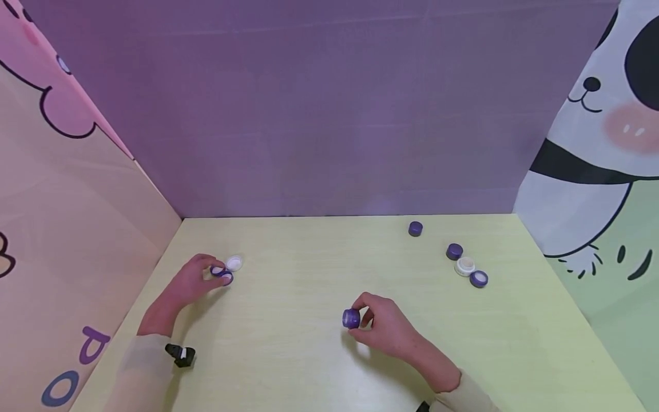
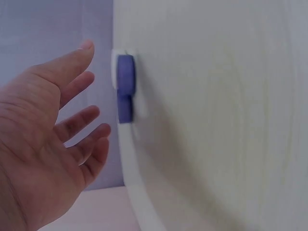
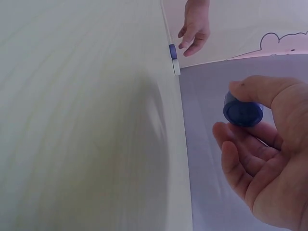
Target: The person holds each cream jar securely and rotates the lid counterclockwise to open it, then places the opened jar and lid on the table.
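My right hand (image 1: 386,323) pinches a small round purple jar (image 1: 351,319) between thumb and fingers, held above the table. In the right wrist view its dark blue-purple round end (image 3: 243,113) faces the camera. Over on the left, my left hand (image 1: 194,281) hovers with thumb and fingers spread above two purple lids (image 1: 227,278) with white insides. A round white lid (image 1: 234,263) lies against them. The left wrist view shows the hand (image 2: 53,130) apart from the purple lids (image 2: 126,77), with nothing between its fingers.
On the right of the pale wooden table (image 1: 298,257) sit two purple round pieces (image 1: 455,251), a white one (image 1: 465,266) and a purple one with a white inside (image 1: 479,278). A purple wall (image 1: 329,114) stands behind, with printed panels (image 1: 592,143) at both sides.
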### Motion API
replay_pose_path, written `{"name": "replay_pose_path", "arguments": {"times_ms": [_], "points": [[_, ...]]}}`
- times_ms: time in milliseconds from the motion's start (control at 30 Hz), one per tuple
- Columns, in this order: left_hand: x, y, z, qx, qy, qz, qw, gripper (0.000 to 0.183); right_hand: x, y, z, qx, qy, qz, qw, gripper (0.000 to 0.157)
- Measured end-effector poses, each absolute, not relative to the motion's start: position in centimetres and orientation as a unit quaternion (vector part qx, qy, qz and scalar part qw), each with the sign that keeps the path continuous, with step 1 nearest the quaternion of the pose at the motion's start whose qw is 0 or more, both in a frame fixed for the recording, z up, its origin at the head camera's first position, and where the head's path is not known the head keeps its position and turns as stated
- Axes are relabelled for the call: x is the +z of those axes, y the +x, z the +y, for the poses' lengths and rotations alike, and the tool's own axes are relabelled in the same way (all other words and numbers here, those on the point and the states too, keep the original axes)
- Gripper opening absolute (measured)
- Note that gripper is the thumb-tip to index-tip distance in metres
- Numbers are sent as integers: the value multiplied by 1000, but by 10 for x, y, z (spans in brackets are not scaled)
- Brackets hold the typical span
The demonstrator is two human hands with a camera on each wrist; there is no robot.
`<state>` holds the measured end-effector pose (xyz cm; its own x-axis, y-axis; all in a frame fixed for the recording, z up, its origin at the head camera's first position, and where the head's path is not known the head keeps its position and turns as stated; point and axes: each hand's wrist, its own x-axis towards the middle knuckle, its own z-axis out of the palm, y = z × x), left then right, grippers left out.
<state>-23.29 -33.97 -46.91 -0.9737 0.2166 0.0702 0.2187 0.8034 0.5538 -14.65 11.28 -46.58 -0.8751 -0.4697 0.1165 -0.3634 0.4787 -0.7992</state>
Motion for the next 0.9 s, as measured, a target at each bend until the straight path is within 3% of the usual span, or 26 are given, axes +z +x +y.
{"name": "replay_pose_path", "arguments": {"times_ms": [233, 600, 900], "points": [[-454, -228, -324, -305, -149, -941, -3, 30, -462, -145, 114, -446, -251, 858, 40, 42], [-425, -218, -286, -325, -183, -926, -50, 30, -460, -143, 123, -447, -214, 868, 25, 36], [-410, -206, -253, -323, -200, -920, -92, 33, -455, -147, 139, -454, -194, 869, -25, 37]]}}
